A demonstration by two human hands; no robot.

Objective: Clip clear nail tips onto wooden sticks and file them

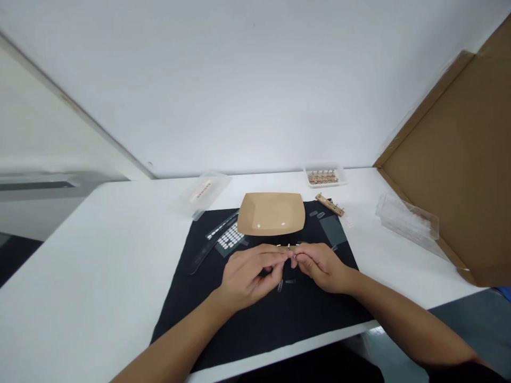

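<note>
Over the black cloth [271, 330], my two hands meet at a narrow wooden strip [284, 248] with small metal pegs, mostly covered by my fingers. My right hand [325, 267] is closed on the strip's right part. Thumb and fingers of my left hand [249, 274] pinch together near a peg; whatever lies between them is too small to make out. Just below the fingers lie loose clear nail tips, one flat [290, 281] and another slanted [280, 286]. A similar pegged wooden strip [329, 205] lies at the cloth's upper right corner.
Beyond my hands stands a brown paper tray [275, 205]. Left of it are a sheet of white oval stickers [230, 237] and a dark curved strip [207, 247]. Behind sit a pegged-strip box [323, 179] and a translucent lid [203, 192]. A clear box [409, 219] and cardboard [459, 159] stand right.
</note>
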